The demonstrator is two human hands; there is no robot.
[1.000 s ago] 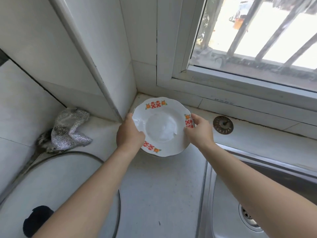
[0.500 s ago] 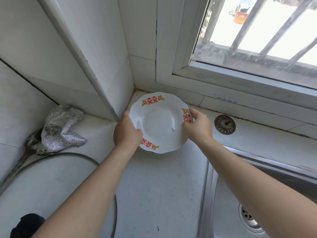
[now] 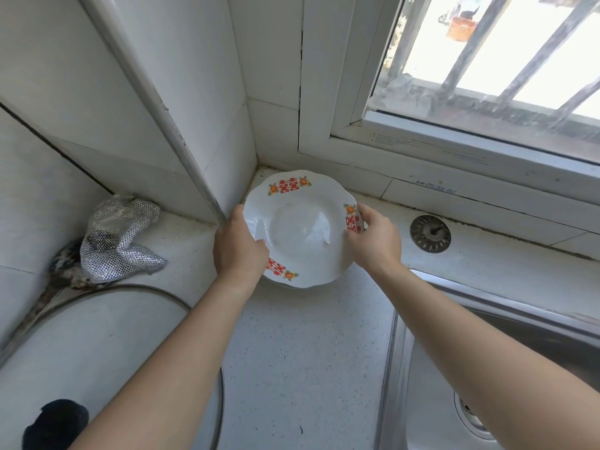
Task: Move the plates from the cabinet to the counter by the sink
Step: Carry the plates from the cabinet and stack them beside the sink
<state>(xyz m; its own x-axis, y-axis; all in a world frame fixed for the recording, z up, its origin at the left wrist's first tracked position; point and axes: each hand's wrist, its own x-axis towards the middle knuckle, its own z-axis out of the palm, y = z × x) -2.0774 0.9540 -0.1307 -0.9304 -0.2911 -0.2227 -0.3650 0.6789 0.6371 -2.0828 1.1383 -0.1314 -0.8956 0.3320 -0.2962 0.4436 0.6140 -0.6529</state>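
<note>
A white plate (image 3: 302,228) with red and orange flower marks on its scalloped rim is held low over the back corner of the speckled counter (image 3: 305,362), left of the sink. My left hand (image 3: 238,251) grips its left rim, thumb on top. My right hand (image 3: 373,238) grips the right rim beside a red mark. Beneath the front edge a second rim seems to show, so it may be a small stack; I cannot tell whether it touches the counter.
A steel sink (image 3: 506,378) lies at the right, with a round strainer plug (image 3: 430,233) on the ledge behind it. A silver mesh scrubber (image 3: 120,238) sits at the left wall. A glass pot lid (image 3: 91,362) with a black knob fills the lower left. A barred window is above.
Both hands have carried the plate a little farther back toward the wall corner and lower to the counter. Their grip on the rim has not changed.
</note>
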